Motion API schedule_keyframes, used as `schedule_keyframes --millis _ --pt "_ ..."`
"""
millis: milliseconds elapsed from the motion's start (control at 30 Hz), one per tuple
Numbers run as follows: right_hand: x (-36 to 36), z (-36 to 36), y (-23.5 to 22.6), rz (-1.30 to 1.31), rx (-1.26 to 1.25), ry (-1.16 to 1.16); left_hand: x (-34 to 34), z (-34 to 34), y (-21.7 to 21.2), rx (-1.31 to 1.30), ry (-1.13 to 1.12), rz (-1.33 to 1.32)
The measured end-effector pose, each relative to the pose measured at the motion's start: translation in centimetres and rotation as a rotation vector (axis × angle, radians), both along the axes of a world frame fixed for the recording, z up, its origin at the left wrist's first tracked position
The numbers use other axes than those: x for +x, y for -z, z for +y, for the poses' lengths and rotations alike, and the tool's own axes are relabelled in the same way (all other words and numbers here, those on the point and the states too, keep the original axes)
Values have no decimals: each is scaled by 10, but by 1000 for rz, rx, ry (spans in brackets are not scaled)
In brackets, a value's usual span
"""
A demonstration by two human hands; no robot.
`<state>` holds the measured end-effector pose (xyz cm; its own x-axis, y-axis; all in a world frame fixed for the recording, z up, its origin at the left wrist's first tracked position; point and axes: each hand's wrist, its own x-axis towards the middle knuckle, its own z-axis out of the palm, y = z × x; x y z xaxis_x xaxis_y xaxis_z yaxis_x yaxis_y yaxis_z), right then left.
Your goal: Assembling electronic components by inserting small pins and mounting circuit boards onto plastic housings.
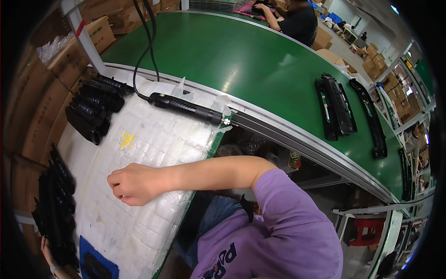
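My right hand point(138, 184) is over the white padded table top point(153, 149), its fingers curled closed; anything in them is hidden. Beyond it lies a small cluster of yellow bits point(126, 140), too small to name. At the lower left my left hand point(47, 253) is partly hidden, its fingers pressed round the outer side of a long black plastic part point(58, 232) in a row of similar ones. Close by is a blue pad point(93, 253) bearing a dark piece. A black corded electric screwdriver point(186, 108) lies along the table's far edge.
More black plastic parts point(90, 109) are piled at the table's far left. Past a metal rail runs a green conveyor point(223, 51) carrying long black housings point(337, 107) at right. Cardboard boxes point(44, 111) line the left. Across the conveyor a person point(297, 23) works. A red stool point(367, 231) stands right.
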<state>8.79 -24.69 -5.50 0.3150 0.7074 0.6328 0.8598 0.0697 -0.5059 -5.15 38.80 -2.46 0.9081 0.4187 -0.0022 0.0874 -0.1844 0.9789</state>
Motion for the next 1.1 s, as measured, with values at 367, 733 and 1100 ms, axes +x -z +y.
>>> schedule_keyframes --millis 367,733,1100 --pt "1 -5 -2 -37 -44 15 -6 17 -10 66 -63 34" --pt "2 -5 0 -51 -29 31 -11 33 -11 119 -130 68" --pt "4 -6 0 -58 -52 38 -15 64 -5 173 -200 97"
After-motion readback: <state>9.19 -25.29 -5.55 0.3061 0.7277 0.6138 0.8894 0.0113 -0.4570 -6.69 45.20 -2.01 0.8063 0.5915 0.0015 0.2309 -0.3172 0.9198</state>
